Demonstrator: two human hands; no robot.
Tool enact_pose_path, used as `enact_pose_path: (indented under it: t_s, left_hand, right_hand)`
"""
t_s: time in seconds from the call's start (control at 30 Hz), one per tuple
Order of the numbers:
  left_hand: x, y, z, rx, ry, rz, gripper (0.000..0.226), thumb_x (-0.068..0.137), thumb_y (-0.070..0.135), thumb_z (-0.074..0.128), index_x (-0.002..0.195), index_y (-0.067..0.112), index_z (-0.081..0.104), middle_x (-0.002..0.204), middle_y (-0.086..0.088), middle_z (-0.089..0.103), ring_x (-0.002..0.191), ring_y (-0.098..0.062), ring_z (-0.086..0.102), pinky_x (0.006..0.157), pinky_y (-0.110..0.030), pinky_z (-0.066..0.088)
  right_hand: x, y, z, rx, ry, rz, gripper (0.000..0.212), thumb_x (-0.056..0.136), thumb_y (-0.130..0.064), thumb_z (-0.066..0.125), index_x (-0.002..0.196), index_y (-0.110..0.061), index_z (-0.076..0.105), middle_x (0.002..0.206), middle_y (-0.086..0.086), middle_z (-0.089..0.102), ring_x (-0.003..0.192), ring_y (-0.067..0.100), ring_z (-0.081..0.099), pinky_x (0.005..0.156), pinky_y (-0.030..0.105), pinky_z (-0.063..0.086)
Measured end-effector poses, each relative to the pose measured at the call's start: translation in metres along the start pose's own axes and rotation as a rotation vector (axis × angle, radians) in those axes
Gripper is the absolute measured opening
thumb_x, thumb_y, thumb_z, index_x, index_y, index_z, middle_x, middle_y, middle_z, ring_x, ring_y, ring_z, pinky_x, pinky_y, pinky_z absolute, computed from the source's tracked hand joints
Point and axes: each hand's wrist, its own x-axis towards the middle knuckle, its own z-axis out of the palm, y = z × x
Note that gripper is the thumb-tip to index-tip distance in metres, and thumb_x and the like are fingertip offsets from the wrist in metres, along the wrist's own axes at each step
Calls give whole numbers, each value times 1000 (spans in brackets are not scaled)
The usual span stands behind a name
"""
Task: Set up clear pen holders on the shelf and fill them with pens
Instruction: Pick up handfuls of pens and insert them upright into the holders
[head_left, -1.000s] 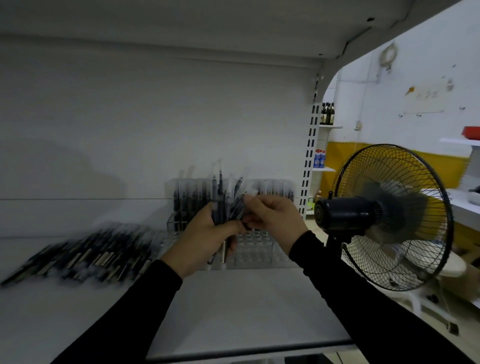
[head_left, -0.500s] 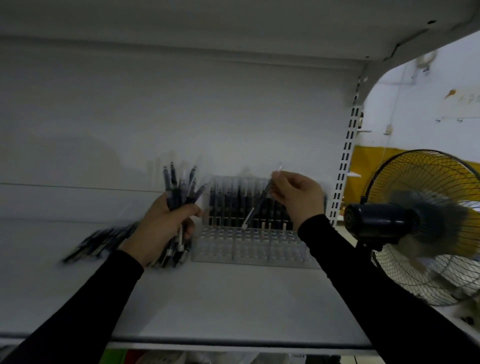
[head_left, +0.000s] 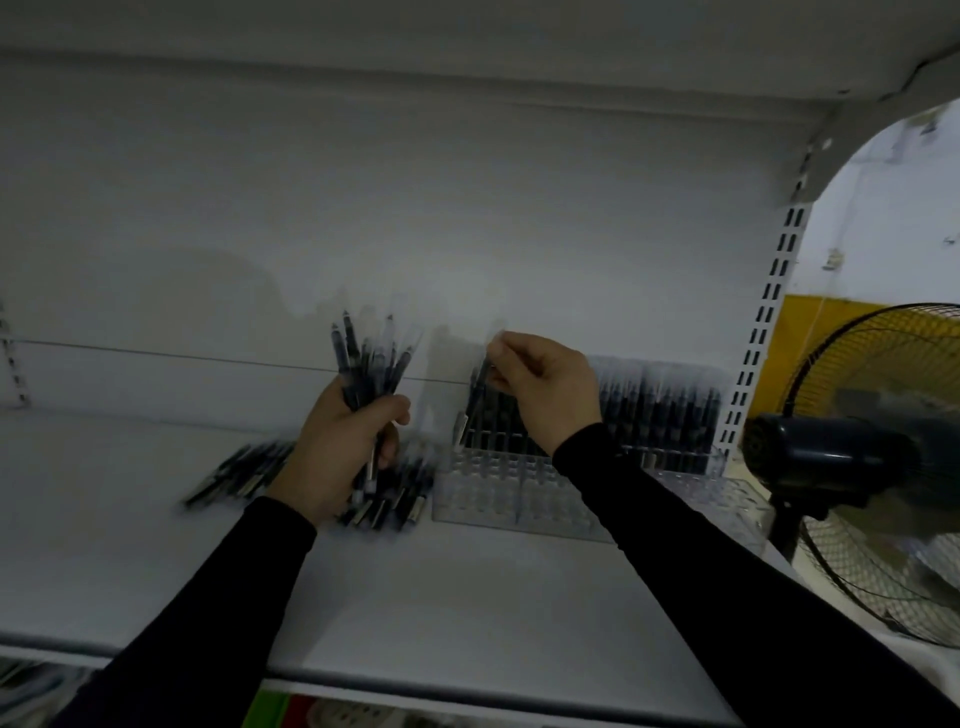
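My left hand grips a bundle of dark pens upright above the white shelf. My right hand pinches a single pen by its top, tip down, over the left end of the clear pen holder. The holder's back rows stand full of dark pens; its front rows show bare slots. A loose pile of pens lies on the shelf to the left, partly hidden behind my left hand.
A black standing fan runs just right of the shelf end. A slotted white upright marks the shelf's right edge. Another shelf board hangs overhead. Coloured items show below the shelf's front lip.
My right hand pulled one pen out of the bundle and carried it right, over the holder. The left hand keeps the bundle. The view has swung left, pushing the fan to the edge.
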Motion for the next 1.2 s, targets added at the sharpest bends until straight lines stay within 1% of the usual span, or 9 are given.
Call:
enact_pose_path:
  t_s: [0.2,0.33,0.47,0.67,0.8,0.93,1.03,1.1,1.2]
  left_hand:
    - [0,1,1,7,-20,16,12,91,6,60,82,3,52,47,3,49,42,-22,41,42,-26,36]
    - [-1,0,1,-3,-10,9,12,90,6,61,83,2,52,47,1,49,42,-24,41,41,-28,36]
    - [-3,2,3,-10,-41,20,11,92,6,59,85,1,53,50,3,53,42,-22,43,41,-28,37]
    - [-5,3,6,-30,-92,2,14,95,9,56,87,0,64,80,-10,70,47,-21,47,47,-28,41]
    - [-6,-1,6,-80,-150,-22,12,93,15,60,88,6,66,80,-11,67,53,-23,50,46,-29,42]
    - [-8,2,7,-93,-231,-11,31,65,34,72,77,6,65,64,-17,50,49,-24,49,44,-29,39]
    - [-11,4,8,-94,-300,27,20,76,18,71,81,2,59,57,-15,46,46,-23,47,42,-28,39]
    - [-13,5,10,-57,-313,47,8,87,5,66,81,4,61,51,-13,47,43,-22,46,43,-26,39]
    - [-13,3,10,-43,-290,39,12,91,2,60,78,3,60,49,-12,47,43,-24,45,44,-25,39]
  right_hand:
    - [6,-4,4,-221,-43,-90,21,92,-29,62,103,-13,72,83,-4,71,79,11,69,84,29,56]
    - [-3,5,8,-384,-177,-87,20,95,-29,58,97,-14,71,80,-4,68,76,12,65,83,27,54]
    - [-13,12,8,-422,-254,-54,24,96,-30,55,102,-12,69,91,2,70,82,14,65,83,25,53]
    - [-12,9,4,-508,-257,-48,25,96,-37,55,104,-18,69,86,-9,64,73,-1,56,68,0,41]
    - [-15,5,1,-378,-120,-43,25,95,-37,56,100,-18,70,85,-6,68,77,6,62,75,15,49]
    - [-20,-4,3,-209,-129,-1,25,92,-39,60,96,-17,72,79,-11,67,75,3,63,72,11,49]
    - [-24,-9,6,-162,-178,19,25,90,-42,61,88,-19,71,73,-15,64,72,3,63,72,15,50]
    - [-26,-11,7,-90,-197,29,31,91,-38,62,81,-10,70,66,-6,63,63,7,62,66,19,50]
    - [-26,-15,6,53,-185,80,30,93,-29,62,77,-4,68,63,3,63,59,11,59,61,26,51]
